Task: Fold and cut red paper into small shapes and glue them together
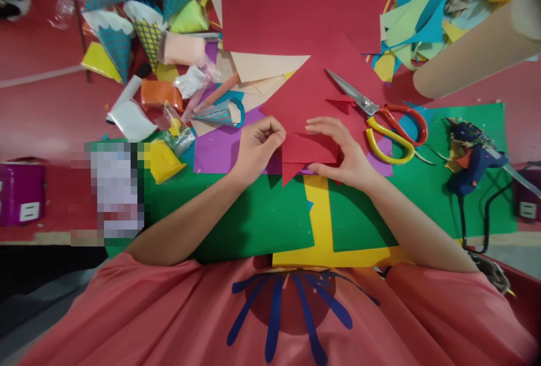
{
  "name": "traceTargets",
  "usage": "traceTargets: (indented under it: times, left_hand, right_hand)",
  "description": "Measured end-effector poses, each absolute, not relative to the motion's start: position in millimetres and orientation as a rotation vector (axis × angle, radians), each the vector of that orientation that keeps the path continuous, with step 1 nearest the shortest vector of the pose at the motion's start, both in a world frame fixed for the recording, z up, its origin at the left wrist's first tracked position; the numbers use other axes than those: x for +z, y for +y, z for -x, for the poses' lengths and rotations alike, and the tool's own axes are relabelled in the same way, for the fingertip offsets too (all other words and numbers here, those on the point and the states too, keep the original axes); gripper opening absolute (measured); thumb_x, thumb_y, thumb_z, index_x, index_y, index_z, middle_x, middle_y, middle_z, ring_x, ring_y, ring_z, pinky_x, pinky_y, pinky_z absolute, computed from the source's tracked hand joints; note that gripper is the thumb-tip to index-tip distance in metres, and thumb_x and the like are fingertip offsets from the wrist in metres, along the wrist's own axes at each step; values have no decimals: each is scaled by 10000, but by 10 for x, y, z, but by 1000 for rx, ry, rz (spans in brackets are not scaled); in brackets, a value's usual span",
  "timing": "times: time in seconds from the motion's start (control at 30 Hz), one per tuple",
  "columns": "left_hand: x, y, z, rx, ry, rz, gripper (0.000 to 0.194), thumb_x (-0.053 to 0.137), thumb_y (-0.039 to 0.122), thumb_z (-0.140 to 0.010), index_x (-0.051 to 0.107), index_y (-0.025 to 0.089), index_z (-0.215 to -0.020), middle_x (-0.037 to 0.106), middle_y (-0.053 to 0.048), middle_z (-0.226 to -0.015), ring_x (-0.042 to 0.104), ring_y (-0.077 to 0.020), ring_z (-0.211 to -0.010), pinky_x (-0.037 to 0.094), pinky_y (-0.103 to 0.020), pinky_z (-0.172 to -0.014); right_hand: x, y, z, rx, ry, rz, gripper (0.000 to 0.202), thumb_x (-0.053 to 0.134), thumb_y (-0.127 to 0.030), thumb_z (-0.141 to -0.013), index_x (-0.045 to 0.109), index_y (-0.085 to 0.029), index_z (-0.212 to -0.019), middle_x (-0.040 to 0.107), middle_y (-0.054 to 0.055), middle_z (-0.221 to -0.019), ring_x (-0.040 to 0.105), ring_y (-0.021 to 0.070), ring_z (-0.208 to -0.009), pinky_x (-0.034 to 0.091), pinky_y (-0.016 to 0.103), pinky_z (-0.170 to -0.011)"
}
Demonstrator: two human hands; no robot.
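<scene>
The left hand [260,149] has its thumb and forefinger pressed together at the left end of the folded red paper [309,149]; whether a corner is pinched between them cannot be told. The right hand [349,154] is spread in a loose curve around the paper's right end, fingers on the far side, thumb by the near edge. The piece lies at mid-width of the desk [54,123], towards its near edge, above a purple sheet [217,154], with a pointed flap sticking out at its near left.

This looks like a folding or shaping step; working the piece further would call for a light grip and lined-up edges.

Just beyond the right hand lie scissors [368,107], blades apart from the hands. A small patterned cone [217,114] sits past the left hand. Farther out, a blue glue gun [471,170] rests near the right edge, and larger cones [114,36] stand out towards the far left corner.
</scene>
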State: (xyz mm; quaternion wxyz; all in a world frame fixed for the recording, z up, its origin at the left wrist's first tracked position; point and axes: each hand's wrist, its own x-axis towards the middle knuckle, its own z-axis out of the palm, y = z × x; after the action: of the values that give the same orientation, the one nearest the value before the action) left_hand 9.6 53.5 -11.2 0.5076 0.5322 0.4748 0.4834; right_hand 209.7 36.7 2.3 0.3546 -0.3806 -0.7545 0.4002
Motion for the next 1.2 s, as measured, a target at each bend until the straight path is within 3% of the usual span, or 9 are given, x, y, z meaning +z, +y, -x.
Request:
traceTargets:
  times: [0.2,0.4,0.53,0.67,0.83,1.0,1.1,1.2]
  left_hand:
    - [-191,535,-53,1116,1158,-1245,147,527,253,-724,465,203,-601,448,48,-507,391,-65,-448,326,-200,-431]
    - [-112,527,-74,1024,1126,-1336,135,528,253,-718,474,192,-610,465,38,-557,418,-70,-517,346,-203,-486]
    - [-35,501,-95,970,1127,-1419,203,518,359,-770,504,188,-661,480,23,-602,431,-79,-562,352,-210,-512]
    - [-82,467,-95,1053,1056,-1404,214,568,405,-764,481,213,-803,554,10,-742,506,-85,-647,405,-208,-585]
    - [-163,434,-94,1031,1017,-1423,293,635,379,-752,392,230,-818,602,5,-871,555,-73,-737,444,-197,-659]
    - [-123,423,-87,1061,959,-1584,136,612,228,-781,479,202,-785,536,37,-745,492,-51,-628,413,-175,-590]
    - [-87,422,-79,999,928,-1705,45,586,184,-803,562,186,-840,598,13,-822,534,-53,-664,418,-164,-581]
    - [-79,420,-79,931,937,-1763,184,596,195,-804,611,185,-987,650,-24,-975,586,-70,-757,444,-162,-605]
  right_hand:
    - [77,358,-2133,851,-2034,1017,415,667,-382,-813,610,-254,-1204,575,94,-1362,520,270,-1291,419,485,-1082]
    - [56,321,-2121,752,-1901,1086,155,586,-287,-861,680,-233,-972,743,64,-999,690,211,-968,540,394,-890]
    - [43,306,-2097,677,-1800,1195,140,546,-263,-889,670,-214,-847,750,49,-860,706,171,-821,554,314,-765]
    - [45,306,-2090,707,-1727,1280,142,547,-278,-886,652,-214,-816,739,35,-838,694,158,-779,539,292,-718]
    - [4,328,-2099,738,-1582,1276,128,573,-272,-878,637,-208,-787,700,14,-789,647,130,-737,499,265,-682]
    - [-26,356,-2099,813,-1465,1321,162,591,-343,-875,633,-203,-804,651,2,-767,590,113,-701,471,259,-653]
    - [-20,372,-2091,846,-1442,1342,228,595,-413,-865,625,-195,-806,622,-8,-733,558,102,-663,463,254,-629]
    - [-12,388,-2082,860,-1420,1349,256,606,-439,-851,622,-189,-796,586,-22,-693,498,80,-596,429,233,-569]
